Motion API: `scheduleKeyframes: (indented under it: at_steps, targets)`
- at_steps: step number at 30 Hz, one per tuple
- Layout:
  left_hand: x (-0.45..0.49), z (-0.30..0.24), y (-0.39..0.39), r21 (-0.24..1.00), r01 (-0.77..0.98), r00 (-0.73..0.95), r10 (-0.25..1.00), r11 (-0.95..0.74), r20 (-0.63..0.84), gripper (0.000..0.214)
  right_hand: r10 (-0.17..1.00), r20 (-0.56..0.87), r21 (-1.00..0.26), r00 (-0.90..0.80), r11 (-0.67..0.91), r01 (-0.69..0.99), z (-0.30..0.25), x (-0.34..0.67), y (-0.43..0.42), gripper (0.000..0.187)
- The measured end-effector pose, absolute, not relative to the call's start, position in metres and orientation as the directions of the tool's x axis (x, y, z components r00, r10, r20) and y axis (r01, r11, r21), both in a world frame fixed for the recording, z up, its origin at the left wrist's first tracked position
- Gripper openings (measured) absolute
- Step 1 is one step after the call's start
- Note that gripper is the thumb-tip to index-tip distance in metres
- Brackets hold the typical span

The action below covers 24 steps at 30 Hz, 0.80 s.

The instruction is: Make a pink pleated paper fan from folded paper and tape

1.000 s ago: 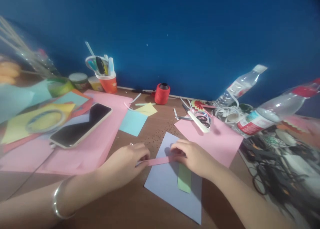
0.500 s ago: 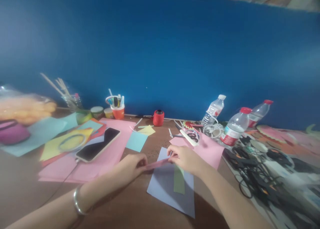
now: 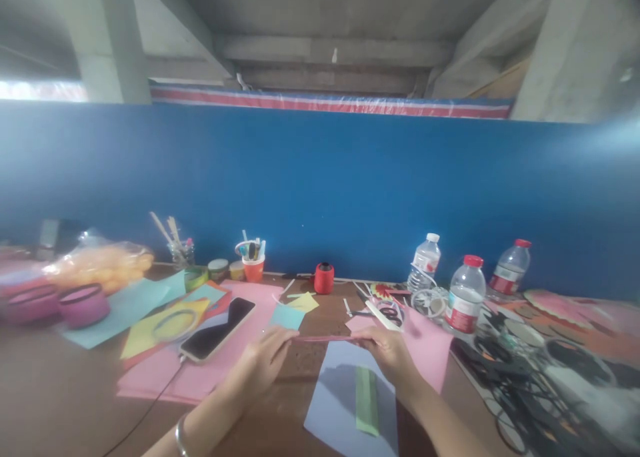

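Note:
A thin pink paper strip point(image 3: 323, 339) is stretched level between my two hands, above the brown table. My left hand point(image 3: 265, 360) pinches its left end; my right hand point(image 3: 387, 350) pinches its right end. Below the strip lies a pale lilac paper sheet point(image 3: 337, 397) with a green paper strip point(image 3: 367, 400) on it. A silver bangle point(image 3: 179, 437) sits on my left wrist.
A phone point(image 3: 217, 337) lies on pink paper point(image 3: 165, 377) at left. A red thread spool point(image 3: 324, 278), an orange pen cup point(image 3: 254, 267), scissors point(image 3: 393, 312) and three water bottles point(image 3: 463, 300) stand further back. A blue wall point(image 3: 320, 190) runs behind the table.
The camera has tilted up, so the ceiling shows and the table sits lower in view. My hands have lifted the pink strip off the lilac sheet and drawn it out straight.

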<state>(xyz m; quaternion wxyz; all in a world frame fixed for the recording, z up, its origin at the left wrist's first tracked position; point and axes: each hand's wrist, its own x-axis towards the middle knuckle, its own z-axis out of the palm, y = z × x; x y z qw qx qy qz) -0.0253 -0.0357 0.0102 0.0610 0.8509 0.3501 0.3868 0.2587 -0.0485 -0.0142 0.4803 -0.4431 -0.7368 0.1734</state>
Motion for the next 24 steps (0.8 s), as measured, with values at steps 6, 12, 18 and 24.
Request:
scheduleKeyframes:
  at_steps: [6, 12, 18, 24]
  targets:
    - [-0.016, 0.013, -0.044, 0.146, 0.583, 0.585, 0.538, -0.799, 0.607, 0.013, 0.687, 0.684, -0.507, -0.246, 0.689, 0.517, -0.011, 0.237, -0.062, 0.017]
    - [-0.009, 0.003, -0.046, -0.021, 0.614, 0.621, 0.466, -0.789, 0.63, 0.021, 0.633, 0.688, -0.256, -0.355, 0.669, 0.698, -0.004, 0.211, -0.069, 0.016]
    - [0.004, -0.001, -0.053, -0.109, 0.592, 0.634, 0.378, -0.799, 0.674, 0.026, 0.632, 0.664, -0.168, -0.401, 0.648, 0.743, -0.009, 0.184, -0.075, 0.019]
    - [0.005, -0.004, -0.054, -0.039, 0.615, 0.645, 0.473, -0.788, 0.6, 0.024, 0.644, 0.665, -0.171, -0.379, 0.625, 0.762, -0.015, 0.185, -0.074, 0.032]
